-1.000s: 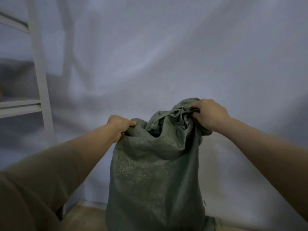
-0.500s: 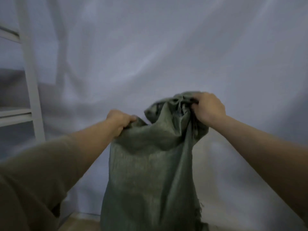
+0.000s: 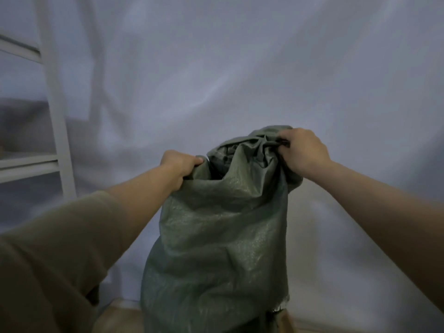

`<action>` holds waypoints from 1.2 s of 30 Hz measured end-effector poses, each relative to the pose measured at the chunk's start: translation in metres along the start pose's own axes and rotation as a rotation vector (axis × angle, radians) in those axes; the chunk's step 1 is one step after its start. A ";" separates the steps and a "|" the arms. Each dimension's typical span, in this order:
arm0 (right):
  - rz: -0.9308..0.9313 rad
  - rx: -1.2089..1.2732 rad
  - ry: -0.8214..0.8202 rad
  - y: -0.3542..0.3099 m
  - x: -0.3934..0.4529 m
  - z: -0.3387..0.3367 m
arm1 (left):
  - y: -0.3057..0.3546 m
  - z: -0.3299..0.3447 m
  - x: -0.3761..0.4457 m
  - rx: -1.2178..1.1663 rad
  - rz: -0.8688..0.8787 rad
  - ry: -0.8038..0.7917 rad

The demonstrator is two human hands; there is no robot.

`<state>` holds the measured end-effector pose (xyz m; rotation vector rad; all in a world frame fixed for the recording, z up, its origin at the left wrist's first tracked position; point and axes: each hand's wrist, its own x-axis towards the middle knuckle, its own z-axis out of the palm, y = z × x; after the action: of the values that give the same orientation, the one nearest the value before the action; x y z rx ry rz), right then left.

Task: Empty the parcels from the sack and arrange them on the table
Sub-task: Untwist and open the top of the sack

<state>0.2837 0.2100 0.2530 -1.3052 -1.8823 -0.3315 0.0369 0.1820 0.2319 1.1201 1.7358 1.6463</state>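
A tall green woven sack (image 3: 216, 236) stands upright in front of me, its mouth bunched at the top. My left hand (image 3: 180, 167) grips the left edge of the mouth. My right hand (image 3: 302, 150) grips the gathered cloth at the right, a little higher. Between the hands the mouth gapes slightly and looks dark inside. No parcels show; whatever the sack holds is hidden. The sack's bottom runs out of view at the lower edge.
A white cloth backdrop (image 3: 240, 68) hangs behind the sack. A white shelf frame (image 3: 55, 104) stands at the left. A strip of wooden surface (image 3: 120, 318) shows at the bottom, left of the sack.
The sack's top has been lifted slightly and its mouth has spread open between my hands. Both hands keep their grip on the cloth.
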 end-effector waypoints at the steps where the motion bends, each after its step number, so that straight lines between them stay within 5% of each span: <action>1: -0.007 0.001 0.020 -0.001 0.001 -0.002 | 0.001 0.000 0.001 -0.009 0.010 -0.001; 7: 0.016 -0.069 -0.078 0.000 -0.013 0.002 | -0.030 -0.001 -0.012 0.084 -0.120 -0.057; 13: -0.007 0.062 0.294 -0.016 0.009 -0.032 | 0.030 0.014 -0.015 -0.220 0.069 -0.159; 18: 0.030 -0.142 -0.105 0.007 -0.013 -0.018 | -0.014 0.022 -0.024 -0.009 -0.087 -0.132; 24: 0.052 0.016 0.252 0.009 -0.006 -0.040 | 0.038 0.040 -0.033 -0.156 0.046 -0.210; 29: 0.136 -0.089 -0.069 0.033 -0.028 -0.025 | -0.005 0.045 -0.034 -0.008 -0.106 -0.143; 36: 0.047 0.138 0.448 0.016 0.005 -0.064 | 0.085 0.057 -0.025 -0.400 0.154 -0.133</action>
<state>0.3267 0.1810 0.2947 -1.0761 -1.4683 -0.4223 0.1155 0.1878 0.3013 1.1571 1.1928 1.8590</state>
